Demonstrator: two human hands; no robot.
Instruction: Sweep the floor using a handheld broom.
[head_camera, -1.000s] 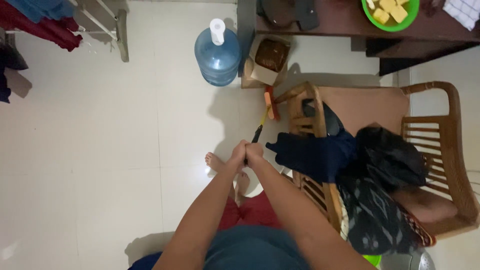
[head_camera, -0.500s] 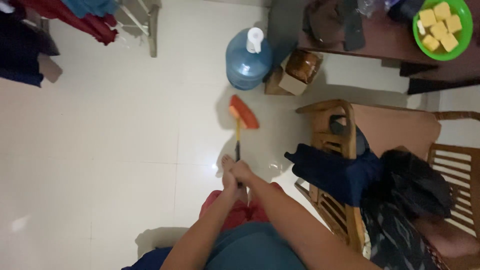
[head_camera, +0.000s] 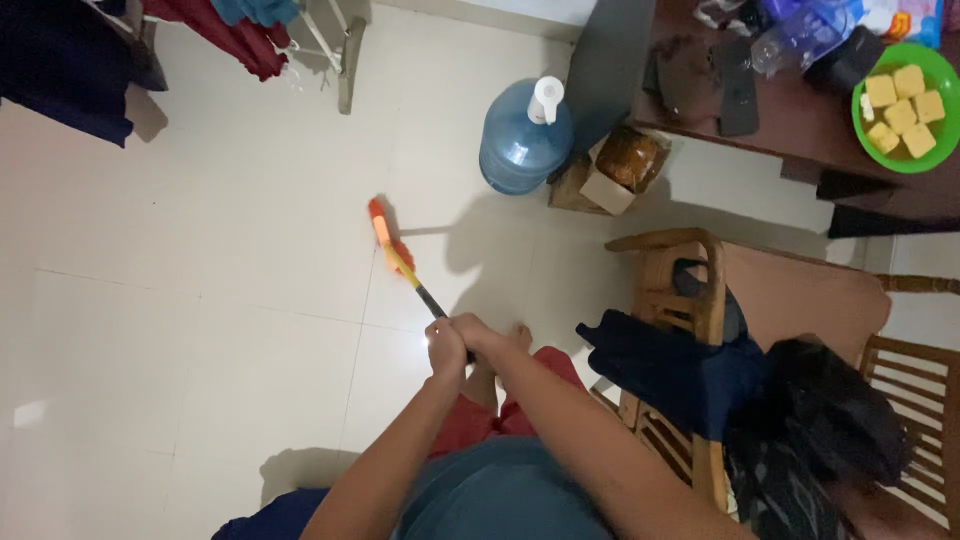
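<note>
Across the pale, glossy tiled floor (head_camera: 200, 300), a wooden slatted chair (head_camera: 690, 300) draped with dark clothes stands at the right, near a blue plastic water jug (head_camera: 520, 145). Left hand (head_camera: 445, 345) and right hand (head_camera: 478, 335) clamp together around the broom (head_camera: 400, 262), whose thin yellow-and-black handle slants so its orange head meets the floor ahead.

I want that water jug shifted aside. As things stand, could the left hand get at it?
Probably not: the left hand grips the broom handle beside the right hand, and the blue water jug stands well beyond, across bare floor. Nothing blocks the way.
</note>
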